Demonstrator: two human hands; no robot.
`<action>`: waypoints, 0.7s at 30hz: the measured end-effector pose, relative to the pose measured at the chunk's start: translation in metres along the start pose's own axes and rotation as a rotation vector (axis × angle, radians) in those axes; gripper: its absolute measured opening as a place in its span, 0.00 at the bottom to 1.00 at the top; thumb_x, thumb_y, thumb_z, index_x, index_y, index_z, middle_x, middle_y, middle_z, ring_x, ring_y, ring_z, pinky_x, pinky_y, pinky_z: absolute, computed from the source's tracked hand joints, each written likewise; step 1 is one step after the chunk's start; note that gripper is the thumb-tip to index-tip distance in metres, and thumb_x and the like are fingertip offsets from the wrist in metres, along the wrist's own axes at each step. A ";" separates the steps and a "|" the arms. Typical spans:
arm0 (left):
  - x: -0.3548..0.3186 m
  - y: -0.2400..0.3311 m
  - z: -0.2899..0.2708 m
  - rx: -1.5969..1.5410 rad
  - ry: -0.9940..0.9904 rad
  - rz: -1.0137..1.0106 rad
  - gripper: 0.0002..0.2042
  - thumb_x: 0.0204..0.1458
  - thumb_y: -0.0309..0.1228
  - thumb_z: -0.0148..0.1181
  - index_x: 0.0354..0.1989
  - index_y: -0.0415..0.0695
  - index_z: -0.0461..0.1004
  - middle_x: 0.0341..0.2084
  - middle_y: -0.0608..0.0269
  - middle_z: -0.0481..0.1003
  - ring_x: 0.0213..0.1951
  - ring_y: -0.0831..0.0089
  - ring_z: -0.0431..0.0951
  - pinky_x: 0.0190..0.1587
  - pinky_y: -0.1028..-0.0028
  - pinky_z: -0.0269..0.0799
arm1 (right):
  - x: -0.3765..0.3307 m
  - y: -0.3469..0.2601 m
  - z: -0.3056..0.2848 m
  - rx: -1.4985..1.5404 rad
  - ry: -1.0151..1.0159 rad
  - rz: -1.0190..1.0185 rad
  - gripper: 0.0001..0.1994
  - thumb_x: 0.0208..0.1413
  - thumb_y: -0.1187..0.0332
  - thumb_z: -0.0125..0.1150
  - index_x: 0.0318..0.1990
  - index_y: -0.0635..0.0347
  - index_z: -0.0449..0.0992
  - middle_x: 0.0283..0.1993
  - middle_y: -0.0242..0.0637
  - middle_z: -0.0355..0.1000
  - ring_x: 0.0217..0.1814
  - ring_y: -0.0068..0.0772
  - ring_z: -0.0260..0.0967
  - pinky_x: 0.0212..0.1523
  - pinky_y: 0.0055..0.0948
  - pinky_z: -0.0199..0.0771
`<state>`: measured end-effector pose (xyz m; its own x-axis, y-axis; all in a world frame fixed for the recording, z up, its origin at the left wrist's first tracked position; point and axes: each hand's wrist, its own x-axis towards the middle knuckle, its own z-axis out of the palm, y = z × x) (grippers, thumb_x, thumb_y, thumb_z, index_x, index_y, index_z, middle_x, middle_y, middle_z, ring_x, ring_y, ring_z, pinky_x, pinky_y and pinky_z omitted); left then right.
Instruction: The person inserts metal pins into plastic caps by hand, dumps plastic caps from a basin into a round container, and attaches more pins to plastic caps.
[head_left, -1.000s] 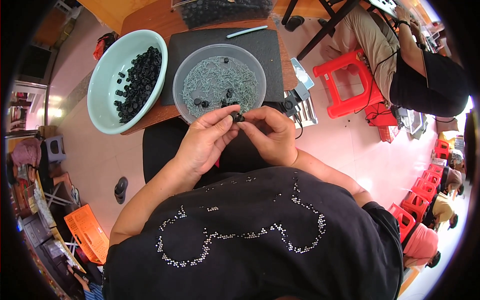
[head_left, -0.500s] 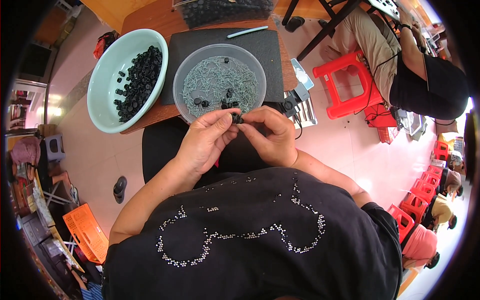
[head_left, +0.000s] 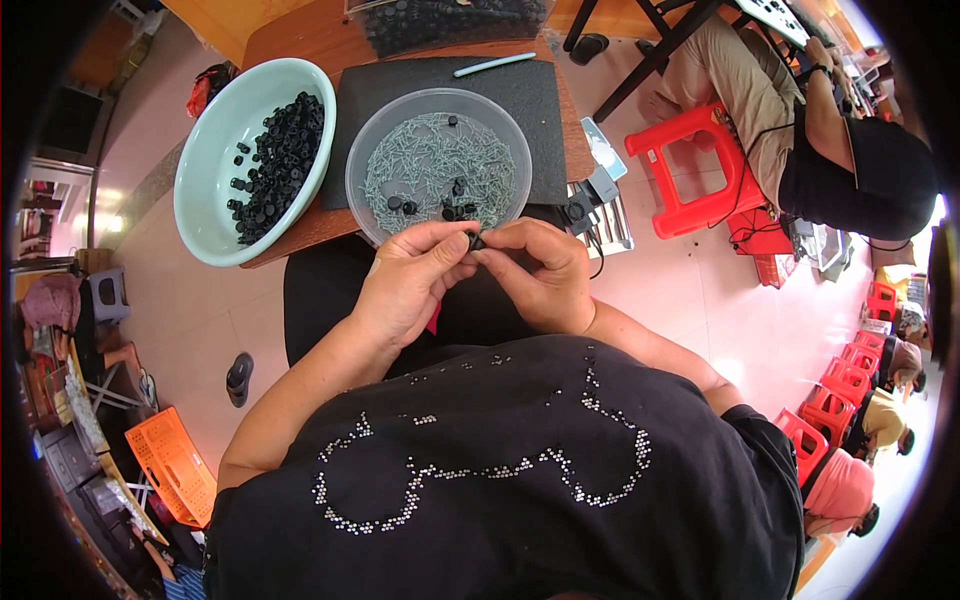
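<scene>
Left hand: our left hand [head_left: 412,283] is curled nearly closed, thumb and forefinger pinched on the small black part [head_left: 475,241] from its left side.
Right hand: our right hand [head_left: 540,275] is curled the same way, fingertips pinched on that part from the right, so both hands meet on it.
Small black part: it sits between our fingertips, just below the near rim of the clear round bowl [head_left: 365,205]; its shape is too small to tell.
Clear round bowl: just above our hands, holding a layer of small grey screws [head_left: 425,165] with a few black parts among them.
Black mat [head_left: 545,110]: under the clear bowl and behind it.
White pen-like stick [head_left: 508,64]: on the mat, beyond the clear bowl.
Pale green basin [head_left: 205,190]: to the left of the clear bowl, holding a heap of black parts [head_left: 280,165].
Red stool [head_left: 690,175]: on the floor, right of the clear bowl.
Another person [head_left: 840,150]: seated beyond the red stool, further right of the clear bowl.
</scene>
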<state>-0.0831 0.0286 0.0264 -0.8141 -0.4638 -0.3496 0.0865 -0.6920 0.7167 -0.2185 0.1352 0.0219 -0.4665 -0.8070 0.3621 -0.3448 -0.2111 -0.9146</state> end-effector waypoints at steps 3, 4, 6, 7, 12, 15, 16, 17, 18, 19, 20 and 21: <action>-0.001 -0.001 -0.001 0.029 0.000 -0.003 0.13 0.55 0.31 0.56 0.45 0.37 0.73 0.36 0.61 0.75 0.38 0.75 0.75 0.44 0.74 0.73 | -0.002 -0.001 0.000 0.048 -0.012 0.050 0.06 0.45 0.79 0.65 0.33 0.65 0.76 0.31 0.38 0.75 0.29 0.25 0.73 0.29 0.21 0.71; -0.001 -0.001 -0.001 0.042 0.004 -0.005 0.13 0.56 0.31 0.56 0.45 0.37 0.73 0.36 0.61 0.75 0.38 0.75 0.75 0.44 0.74 0.72 | -0.003 -0.002 0.000 0.145 -0.032 0.168 0.06 0.47 0.79 0.64 0.33 0.66 0.75 0.32 0.36 0.75 0.30 0.22 0.72 0.29 0.20 0.71; -0.003 0.001 0.004 0.073 0.024 0.007 0.13 0.56 0.31 0.55 0.45 0.36 0.73 0.34 0.61 0.76 0.35 0.76 0.75 0.42 0.76 0.72 | -0.003 -0.003 0.000 0.242 -0.050 0.285 0.06 0.48 0.79 0.63 0.34 0.66 0.74 0.32 0.35 0.74 0.30 0.20 0.71 0.29 0.20 0.71; -0.003 0.001 0.006 0.104 0.046 0.020 0.13 0.57 0.31 0.55 0.46 0.35 0.74 0.32 0.62 0.76 0.33 0.78 0.74 0.40 0.78 0.72 | -0.002 -0.003 -0.002 0.284 -0.076 0.324 0.06 0.49 0.79 0.62 0.34 0.66 0.73 0.32 0.34 0.74 0.32 0.19 0.71 0.31 0.19 0.72; -0.005 0.002 0.005 0.193 0.061 0.033 0.13 0.57 0.32 0.54 0.45 0.36 0.75 0.30 0.63 0.76 0.31 0.80 0.73 0.38 0.80 0.71 | 0.004 -0.001 -0.004 0.492 -0.110 0.370 0.06 0.50 0.80 0.61 0.34 0.66 0.70 0.32 0.32 0.72 0.36 0.19 0.71 0.37 0.19 0.73; -0.006 0.003 0.006 0.225 0.062 0.046 0.12 0.57 0.32 0.54 0.44 0.37 0.75 0.29 0.64 0.76 0.30 0.80 0.73 0.37 0.81 0.70 | 0.005 -0.001 -0.006 0.554 -0.172 0.392 0.05 0.50 0.81 0.61 0.34 0.66 0.71 0.33 0.33 0.72 0.37 0.20 0.71 0.40 0.19 0.72; -0.006 0.004 0.006 0.229 0.058 0.047 0.12 0.57 0.32 0.54 0.44 0.37 0.75 0.29 0.64 0.76 0.30 0.80 0.73 0.36 0.81 0.70 | 0.005 -0.001 -0.006 0.535 -0.164 0.382 0.05 0.50 0.80 0.61 0.34 0.66 0.72 0.33 0.33 0.72 0.37 0.20 0.72 0.39 0.19 0.72; -0.006 0.004 0.005 0.228 0.059 0.047 0.12 0.57 0.32 0.54 0.44 0.37 0.75 0.29 0.64 0.76 0.30 0.80 0.73 0.36 0.81 0.70 | 0.005 -0.001 -0.006 0.517 -0.155 0.371 0.05 0.50 0.80 0.61 0.35 0.67 0.73 0.33 0.33 0.73 0.37 0.20 0.72 0.38 0.20 0.73; -0.005 0.003 0.005 0.205 0.059 0.042 0.12 0.57 0.33 0.54 0.44 0.37 0.75 0.29 0.64 0.76 0.30 0.81 0.73 0.36 0.81 0.70 | 0.004 0.000 -0.005 0.517 -0.156 0.371 0.05 0.50 0.80 0.61 0.35 0.67 0.73 0.33 0.33 0.73 0.37 0.20 0.72 0.38 0.20 0.73; -0.005 0.003 0.005 0.182 0.060 0.037 0.12 0.57 0.33 0.54 0.44 0.37 0.75 0.29 0.65 0.76 0.30 0.81 0.73 0.36 0.81 0.70 | 0.002 0.001 -0.004 0.390 -0.129 0.289 0.05 0.50 0.79 0.62 0.34 0.66 0.74 0.32 0.33 0.73 0.36 0.20 0.72 0.36 0.20 0.73; -0.005 0.003 0.005 0.182 0.060 0.038 0.12 0.57 0.33 0.54 0.44 0.37 0.75 0.29 0.65 0.76 0.30 0.81 0.73 0.36 0.81 0.70 | 0.002 0.002 -0.003 0.262 -0.103 0.207 0.05 0.49 0.78 0.63 0.34 0.66 0.76 0.31 0.33 0.73 0.34 0.20 0.71 0.34 0.20 0.72; -0.004 0.002 0.005 0.163 0.061 0.040 0.12 0.58 0.33 0.54 0.44 0.37 0.75 0.29 0.65 0.76 0.30 0.81 0.73 0.37 0.81 0.70 | 0.002 0.001 -0.004 0.263 -0.103 0.207 0.05 0.49 0.78 0.63 0.34 0.66 0.76 0.31 0.33 0.73 0.34 0.20 0.71 0.34 0.20 0.72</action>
<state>-0.0820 0.0317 0.0322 -0.7753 -0.5252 -0.3508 0.0204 -0.5759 0.8173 -0.2226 0.1354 0.0220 -0.4150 -0.8963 0.1562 -0.0239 -0.1609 -0.9867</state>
